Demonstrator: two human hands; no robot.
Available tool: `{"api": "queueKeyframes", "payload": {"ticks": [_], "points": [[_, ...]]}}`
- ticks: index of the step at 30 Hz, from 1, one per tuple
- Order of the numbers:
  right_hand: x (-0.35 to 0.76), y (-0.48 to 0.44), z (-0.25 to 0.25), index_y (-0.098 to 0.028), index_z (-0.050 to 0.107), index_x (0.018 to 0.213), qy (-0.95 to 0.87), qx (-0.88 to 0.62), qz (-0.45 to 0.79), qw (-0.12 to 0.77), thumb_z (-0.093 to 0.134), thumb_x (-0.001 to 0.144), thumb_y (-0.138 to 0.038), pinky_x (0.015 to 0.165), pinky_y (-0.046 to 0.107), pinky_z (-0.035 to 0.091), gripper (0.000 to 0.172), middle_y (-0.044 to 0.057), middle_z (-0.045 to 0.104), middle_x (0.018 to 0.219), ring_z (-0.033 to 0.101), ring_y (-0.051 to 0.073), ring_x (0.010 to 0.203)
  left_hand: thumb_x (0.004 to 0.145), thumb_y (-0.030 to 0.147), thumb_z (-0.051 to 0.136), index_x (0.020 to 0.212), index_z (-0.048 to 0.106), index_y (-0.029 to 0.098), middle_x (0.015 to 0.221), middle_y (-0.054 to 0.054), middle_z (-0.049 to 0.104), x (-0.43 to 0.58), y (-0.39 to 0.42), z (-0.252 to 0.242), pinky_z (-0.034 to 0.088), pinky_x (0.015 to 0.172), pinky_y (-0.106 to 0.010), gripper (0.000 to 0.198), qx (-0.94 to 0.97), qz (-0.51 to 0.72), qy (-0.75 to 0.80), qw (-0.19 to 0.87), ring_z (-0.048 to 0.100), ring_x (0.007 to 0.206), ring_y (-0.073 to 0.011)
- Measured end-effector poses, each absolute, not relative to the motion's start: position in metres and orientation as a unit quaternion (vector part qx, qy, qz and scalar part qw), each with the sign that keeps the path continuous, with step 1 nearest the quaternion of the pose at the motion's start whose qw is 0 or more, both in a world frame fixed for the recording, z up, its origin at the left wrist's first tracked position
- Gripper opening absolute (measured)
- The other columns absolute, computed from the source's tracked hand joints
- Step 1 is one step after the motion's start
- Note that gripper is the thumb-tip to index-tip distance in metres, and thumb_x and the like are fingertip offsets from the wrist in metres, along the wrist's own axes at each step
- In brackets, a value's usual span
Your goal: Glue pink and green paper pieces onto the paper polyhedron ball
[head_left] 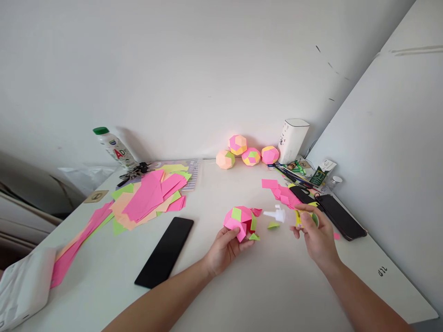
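Observation:
My left hand (226, 249) is closed around a pink and green paper ball (238, 216), thumb on its front. The ball's right side is open, with paper flaps sticking out. My right hand (318, 235) grips a glue bottle (290, 217) lying sideways, its white nozzle pointing left toward the ball but apart from it. On the table between them lies a small folded green paper piece (273, 225). A small pink-red folded piece (256, 211) shows just behind the ball; whether it touches the ball I cannot tell.
Several finished paper balls (238, 145) rest against the wall. Paper sheets (145, 196) and a black slab-like device (165, 251) lie on the left. Pink paper pieces (282, 193), a black phone (341, 216), pens and a white box-like container (292, 140) stand or lie at right. A bottle (116, 147) leans back left.

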State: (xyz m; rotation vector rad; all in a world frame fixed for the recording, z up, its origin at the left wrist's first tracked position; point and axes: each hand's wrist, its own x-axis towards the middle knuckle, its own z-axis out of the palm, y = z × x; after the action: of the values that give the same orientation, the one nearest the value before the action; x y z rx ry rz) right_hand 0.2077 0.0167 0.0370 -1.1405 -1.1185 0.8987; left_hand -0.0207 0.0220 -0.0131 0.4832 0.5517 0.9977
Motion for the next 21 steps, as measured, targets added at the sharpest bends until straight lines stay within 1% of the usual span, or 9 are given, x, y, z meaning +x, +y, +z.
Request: {"api": "queueKeyframes", "payload": {"ticks": [2,5,7,9,11,14,16,18,21], "points": [[0.209,0.025,0.037,-0.022,0.059,0.089,-0.436,-0.464,0.472,0.610,0.067,0.077,-0.047,0.044,0.027,0.044,0.028,0.000,0.062,0.064,0.062,0.018,0.058,0.082,0.023,0.064,0.097,0.064,0.012,0.093,-0.009,0.069,-0.021,0.022,-0.012,0.056,0.082,-0.034,0.019,0.223,0.465,0.261,0.816,0.066,0.089,-0.0202],[0.211,0.036,0.036,-0.022,0.055,0.080,-0.412,-0.447,0.517,0.602,0.076,0.068,-0.044,0.053,0.031,0.048,0.033,0.003,0.068,0.072,0.067,0.023,0.071,0.082,0.024,0.063,0.099,0.064,0.012,0.096,-0.009,0.069,-0.022,0.023,-0.011,0.055,0.082,-0.033,0.021,0.215,0.458,0.267,0.820,0.066,0.090,-0.0200],[0.213,0.041,0.032,-0.022,0.055,0.083,-0.423,-0.454,0.503,0.602,0.079,0.064,-0.041,0.063,0.035,0.051,0.036,0.003,0.070,0.077,0.067,0.022,0.075,0.082,0.024,0.063,0.100,0.063,0.012,0.097,-0.009,0.069,-0.022,0.023,-0.011,0.055,0.082,-0.032,0.022,0.210,0.456,0.266,0.822,0.066,0.090,-0.0195],[0.217,0.046,0.024,-0.022,0.056,0.091,-0.453,-0.479,0.464,0.592,0.079,0.064,-0.038,0.072,0.037,0.051,0.039,0.004,0.070,0.085,0.066,0.021,0.079,0.082,0.024,0.063,0.102,0.063,0.012,0.096,-0.009,0.069,-0.023,0.024,-0.010,0.055,0.081,-0.031,0.023,0.208,0.454,0.266,0.825,0.067,0.090,-0.0194],[0.223,0.052,0.014,-0.020,0.057,0.097,-0.492,-0.529,0.405,0.561,0.076,0.066,-0.038,0.076,0.039,0.050,0.040,0.006,0.070,0.091,0.065,0.021,0.081,0.082,0.024,0.063,0.104,0.062,0.013,0.097,-0.009,0.069,-0.022,0.024,-0.010,0.055,0.081,-0.031,0.025,0.207,0.453,0.264,0.826,0.067,0.090,-0.0197],[0.233,0.061,-0.001,-0.018,0.057,0.103,-0.547,-0.648,0.266,0.458,0.070,0.069,-0.038,0.070,0.039,0.050,0.041,0.008,0.070,0.094,0.064,0.023,0.078,0.082,0.023,0.062,0.104,0.062,0.013,0.097,-0.009,0.070,-0.022,0.023,-0.009,0.056,0.080,-0.032,0.024,0.205,0.453,0.255,0.829,0.067,0.089,-0.0196],[0.238,0.066,-0.008,-0.017,0.060,0.098,-0.575,-0.693,0.202,0.385,0.071,0.065,-0.035,0.066,0.037,0.048,0.040,0.008,0.070,0.089,0.064,0.024,0.074,0.082,0.023,0.061,0.101,0.063,0.012,0.096,-0.009,0.070,-0.022,0.022,-0.008,0.056,0.079,-0.031,0.022,0.209,0.451,0.246,0.832,0.067,0.088,-0.0195],[0.240,0.070,-0.010,-0.017,0.062,0.092,-0.589,-0.704,0.183,0.352,0.071,0.061,-0.033,0.062,0.035,0.047,0.037,0.007,0.070,0.083,0.063,0.025,0.071,0.082,0.024,0.061,0.100,0.063,0.012,0.095,-0.009,0.070,-0.022,0.021,-0.008,0.056,0.080,-0.031,0.021,0.218,0.448,0.241,0.833,0.067,0.088,-0.0198],[0.239,0.071,-0.010,-0.017,0.063,0.089,-0.599,-0.707,0.168,0.337,0.070,0.060,-0.033,0.060,0.034,0.046,0.035,0.007,0.069,0.080,0.063,0.025,0.070,0.081,0.025,0.064,0.098,0.064,0.011,0.092,-0.009,0.069,-0.021,0.019,-0.006,0.055,0.080,-0.032,0.023,0.232,0.439,0.241,0.834,0.067,0.090,-0.0218]]}}
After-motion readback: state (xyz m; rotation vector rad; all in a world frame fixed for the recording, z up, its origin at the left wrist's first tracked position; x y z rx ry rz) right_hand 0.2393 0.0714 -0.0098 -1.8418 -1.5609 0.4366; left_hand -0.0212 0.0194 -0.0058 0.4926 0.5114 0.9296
